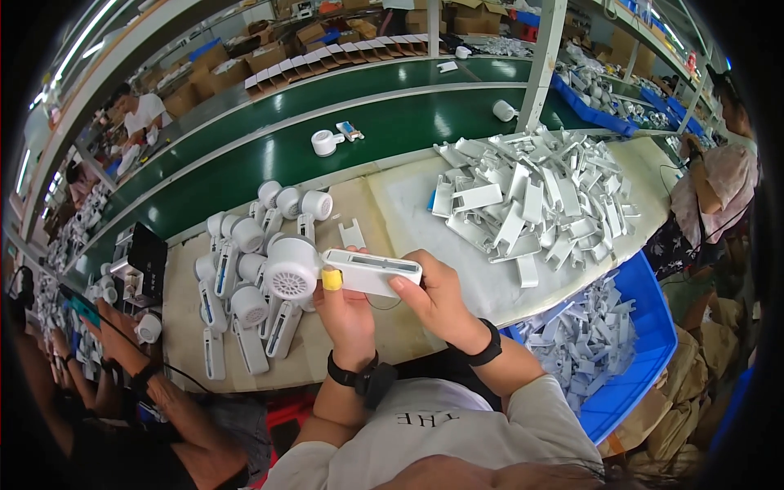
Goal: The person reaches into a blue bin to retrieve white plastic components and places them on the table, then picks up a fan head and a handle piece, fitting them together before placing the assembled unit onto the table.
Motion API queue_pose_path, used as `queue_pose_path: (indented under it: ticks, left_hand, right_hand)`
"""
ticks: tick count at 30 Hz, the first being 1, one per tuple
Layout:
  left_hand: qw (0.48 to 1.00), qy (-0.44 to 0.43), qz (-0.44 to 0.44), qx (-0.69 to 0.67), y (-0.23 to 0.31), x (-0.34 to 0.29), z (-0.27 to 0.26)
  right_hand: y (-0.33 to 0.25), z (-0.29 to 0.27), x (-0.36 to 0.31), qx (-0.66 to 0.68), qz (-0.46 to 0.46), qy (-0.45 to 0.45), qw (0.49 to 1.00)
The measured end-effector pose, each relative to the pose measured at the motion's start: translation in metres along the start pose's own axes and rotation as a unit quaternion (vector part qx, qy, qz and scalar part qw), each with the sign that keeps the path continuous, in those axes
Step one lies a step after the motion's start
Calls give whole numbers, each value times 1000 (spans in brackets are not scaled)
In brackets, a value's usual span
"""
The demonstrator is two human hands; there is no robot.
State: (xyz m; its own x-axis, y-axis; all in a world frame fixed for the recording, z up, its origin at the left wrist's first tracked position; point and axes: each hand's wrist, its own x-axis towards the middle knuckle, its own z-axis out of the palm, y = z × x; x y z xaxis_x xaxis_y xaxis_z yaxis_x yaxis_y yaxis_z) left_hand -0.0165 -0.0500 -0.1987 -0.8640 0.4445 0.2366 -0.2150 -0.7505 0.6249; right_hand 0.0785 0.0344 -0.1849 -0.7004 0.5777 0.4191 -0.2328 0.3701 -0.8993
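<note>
Both my hands hold a white hair-dryer-shaped appliance point(371, 273) level above the bench, its round grilled head to the left and its handle to the right. A long slot runs along the handle's upper side. My left hand point(349, 320) is closed around it from below, near where head and handle join; a yellow wrap point(332, 279) covers a fingertip. My right hand point(441, 302) grips the handle's end, thumb on the near side. Several similar white appliances point(247, 234) lie left of my hands. One loose white handle cover point(352, 233) sits just beyond the held piece.
A big pile of white plastic covers point(539, 196) lies on the bench to the right. Below it stands a blue bin point(645, 359) of similar parts. Beyond runs a green conveyor point(392, 122) carrying a white head point(324, 143). Co-workers' arms point(175, 400) are close at left; another person point(719, 184) stands right.
</note>
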Motion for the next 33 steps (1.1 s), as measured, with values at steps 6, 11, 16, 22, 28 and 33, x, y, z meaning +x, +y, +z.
queue_pose_path:
  ticks: [6,11,16,22,28,33]
  left_hand:
    - [1000,-17,-7,-20,11,19,-15]
    - [923,-172,-12,344,71,53,-27]
    - [536,89,217,811,179,165,-102]
    - [335,28,-77,938,241,200,-302]
    - [231,-195,-293,907,243,215,-253]
    - [349,-127,68,926,179,310,-132]
  right_hand:
    - [20,-4,10,-66,-38,-76,994]
    - [-7,3,1,-151,-8,-210,966]
    - [1,-21,17,-242,-54,-288,925]
    - [17,-31,37,-242,-42,-304,920]
    - [30,-38,60,-232,-39,-337,911]
    - [45,-32,71,-171,-29,-345,923]
